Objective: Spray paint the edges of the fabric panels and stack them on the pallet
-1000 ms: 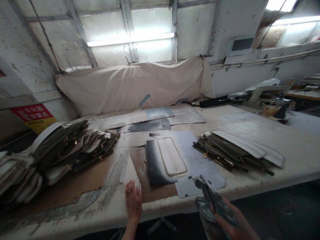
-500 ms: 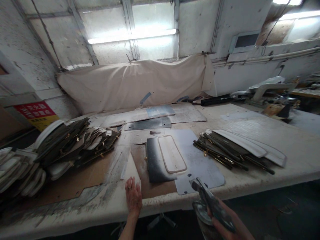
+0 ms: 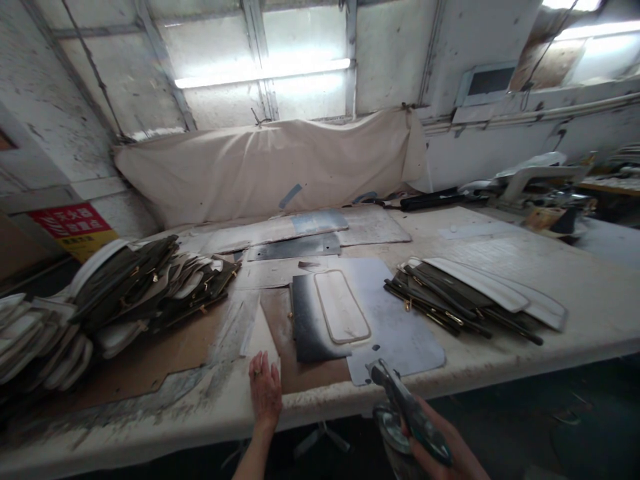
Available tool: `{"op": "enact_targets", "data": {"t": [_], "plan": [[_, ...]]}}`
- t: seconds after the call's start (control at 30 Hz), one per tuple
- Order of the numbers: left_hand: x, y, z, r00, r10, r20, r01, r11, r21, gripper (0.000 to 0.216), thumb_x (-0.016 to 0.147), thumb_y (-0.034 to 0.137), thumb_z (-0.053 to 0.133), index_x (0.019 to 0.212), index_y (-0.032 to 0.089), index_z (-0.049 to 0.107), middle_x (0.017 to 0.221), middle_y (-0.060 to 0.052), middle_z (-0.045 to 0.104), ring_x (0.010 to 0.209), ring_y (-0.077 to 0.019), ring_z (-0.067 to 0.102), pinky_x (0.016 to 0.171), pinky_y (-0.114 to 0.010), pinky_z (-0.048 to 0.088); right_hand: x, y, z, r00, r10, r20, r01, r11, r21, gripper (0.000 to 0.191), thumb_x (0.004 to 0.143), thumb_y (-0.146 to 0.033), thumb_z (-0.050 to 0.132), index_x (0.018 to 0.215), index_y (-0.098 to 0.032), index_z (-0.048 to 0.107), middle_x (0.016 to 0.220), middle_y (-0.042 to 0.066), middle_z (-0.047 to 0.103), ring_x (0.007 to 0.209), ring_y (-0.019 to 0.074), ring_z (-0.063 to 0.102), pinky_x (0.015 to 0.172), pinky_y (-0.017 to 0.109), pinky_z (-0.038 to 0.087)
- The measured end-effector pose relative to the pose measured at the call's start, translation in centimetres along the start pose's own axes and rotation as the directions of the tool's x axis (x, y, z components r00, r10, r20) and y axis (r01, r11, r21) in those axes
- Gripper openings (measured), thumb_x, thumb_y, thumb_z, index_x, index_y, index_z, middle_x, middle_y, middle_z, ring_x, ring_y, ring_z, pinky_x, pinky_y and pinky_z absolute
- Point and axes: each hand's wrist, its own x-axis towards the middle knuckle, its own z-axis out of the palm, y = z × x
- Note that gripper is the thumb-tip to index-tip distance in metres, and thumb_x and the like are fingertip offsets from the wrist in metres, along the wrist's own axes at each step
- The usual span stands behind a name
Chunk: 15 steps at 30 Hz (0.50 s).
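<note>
My left hand (image 3: 265, 392) lies flat on the near edge of the worktable (image 3: 500, 253), fingers stretched out, beside a brown board (image 3: 305, 377). My right hand (image 3: 440, 453) is wrapped round a dark spray gun (image 3: 405, 413) with a round cup, held below the table's front edge and pointing up at the table. Just beyond it lie a grey metal sheet (image 3: 395, 333), a black panel (image 3: 310, 327) and a pale rounded rectangular piece (image 3: 341, 306) resting across both.
A large pile of dark and white flat pieces (image 3: 125, 293) covers the table's left side; a smaller stack (image 3: 470, 297) lies at the right. A beige cloth (image 3: 270, 167) hangs along the back wall. More sheets (image 3: 300, 247) lie behind the panel. Machines stand far right.
My right hand and the spray gun have shifted a little left and up toward the table edge. The left hand has stayed flat in place.
</note>
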Motion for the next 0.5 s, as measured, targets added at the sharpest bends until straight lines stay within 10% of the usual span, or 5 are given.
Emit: {"op": "enact_targets", "data": {"t": [0.5], "plan": [[0.0,0.1,0.1,0.999,0.034,0.003,-0.034,0.998,0.051,0.041,0.085,0.028,0.034,0.12,0.01,0.045,0.119,-0.016,0.048,0.121,-0.027,0.036,0.1,-0.048,0.037,-1.5,2.2,-2.8,0.988,0.15,-0.038,-0.152,0.987,-0.046,0.028,0.074,-0.031,0.054,0.095,-0.014,0.061,0.077,0.006,0.067,0.073,0.0196,0.062,0.068,0.024,0.048]]}}
